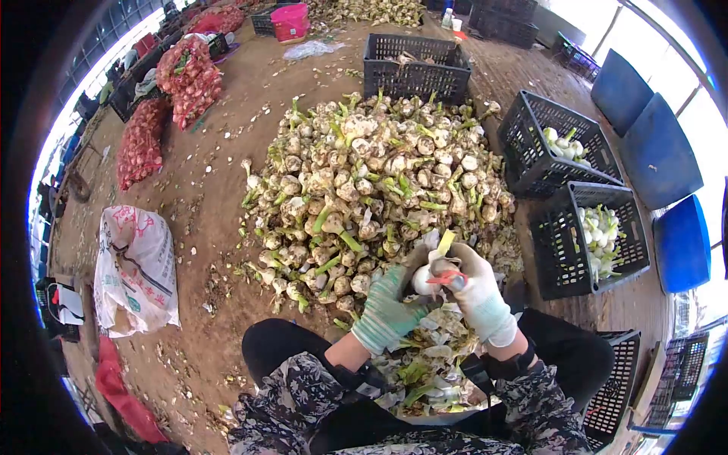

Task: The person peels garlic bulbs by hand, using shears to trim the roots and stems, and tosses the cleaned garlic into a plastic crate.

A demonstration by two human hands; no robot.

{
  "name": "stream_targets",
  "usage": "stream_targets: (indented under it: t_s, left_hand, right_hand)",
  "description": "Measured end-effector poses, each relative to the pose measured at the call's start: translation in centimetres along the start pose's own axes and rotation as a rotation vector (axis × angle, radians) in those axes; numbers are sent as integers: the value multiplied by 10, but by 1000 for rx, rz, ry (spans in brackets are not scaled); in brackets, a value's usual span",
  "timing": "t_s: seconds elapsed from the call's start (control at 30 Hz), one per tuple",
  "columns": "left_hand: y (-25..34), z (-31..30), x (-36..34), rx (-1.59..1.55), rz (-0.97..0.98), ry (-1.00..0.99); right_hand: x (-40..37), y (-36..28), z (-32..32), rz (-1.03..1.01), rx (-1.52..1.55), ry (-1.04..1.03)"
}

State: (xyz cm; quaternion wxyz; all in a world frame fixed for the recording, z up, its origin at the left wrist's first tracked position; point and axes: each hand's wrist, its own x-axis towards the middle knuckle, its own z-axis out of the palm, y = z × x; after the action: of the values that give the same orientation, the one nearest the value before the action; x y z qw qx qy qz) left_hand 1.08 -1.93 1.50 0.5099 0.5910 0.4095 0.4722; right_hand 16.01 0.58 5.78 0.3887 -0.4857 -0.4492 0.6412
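Observation:
My left hand (388, 311), in a white and green work glove, is closed around a white garlic bulb (422, 280) in front of my knees. My right hand (482, 296), gloved the same way, closes on the bulb's other side, near its pale green stem (446, 243). A small red-orange piece (441, 278) shows at the right thumb; I cannot make out whether it is a tool. Beyond my hands lies a big heap of unpeeled garlic bulbs (371, 182) with cut green stems. Loose peeled skins (432, 349) are piled between my legs.
Black crates holding cleaned white bulbs (599, 227) stand on the right, with another crate (417, 68) behind the heap. On the left are a white woven sack (136, 273) and red net bags (189, 83). A pink bucket (290, 23) stands farther back. Blue panels (660, 152) line the right.

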Motion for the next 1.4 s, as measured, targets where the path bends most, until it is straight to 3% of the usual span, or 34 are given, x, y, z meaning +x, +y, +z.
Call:
stream_targets:
  t_s: [0.03,0.13,0.17,0.3,0.5,0.53,0.6,0.67,0.9,1.0,1.07,1.1,1.13,1.17,1.2,1.27,1.33,1.4]
  left_hand:
    - [-1,0,0,-220,-75,15]
    - [4,-3,-2,-263,-50,26]
    - [11,-3,-2,-375,-73,30]
    - [17,-7,-1,-441,-65,-6]
    - [17,-11,0,-496,-138,-4]
    - [16,-10,0,-431,-145,4]
    - [13,-9,1,-365,-153,8]
    - [9,-11,1,195,90,20]
    - [15,-8,1,314,192,29]
    - [18,-4,1,57,149,77]
    - [34,-6,4,-428,-241,125]
    - [29,-8,5,-704,-345,143]
    - [17,-8,5,-702,-344,143]
    - [3,-7,5,-814,-388,133]
    - [-8,-7,4,-929,-431,125]
    - [-13,1,6,-623,-405,104]
    - [-6,-2,4,-582,-543,38]
    - [17,2,6,-652,-509,-9]
  right_hand:
    - [5,7,0,-77,-33,34]
    - [6,10,-5,-106,-15,-41]
    - [9,16,-8,-226,-100,-3]
    - [0,-5,-8,-75,35,-159]
    - [-1,4,-15,-181,64,-101]
    - [-2,4,-14,-181,66,-100]
    - [-3,3,-14,41,143,-15]
    - [-6,-5,-10,13,63,-4]
    - [-3,-3,-11,-34,-66,20]
    - [4,10,-12,-34,-43,45]
    - [11,22,-12,-35,-31,58]
    - [14,31,-12,-132,-209,103]
    - [16,40,-12,-232,-387,149]
    - [15,50,-13,-238,-229,142]
    - [11,56,-16,-231,-368,210]
    - [-1,42,-16,-145,-159,221]
    - [-8,19,-15,-35,-84,221]
    - [-6,14,-17,-18,47,223]
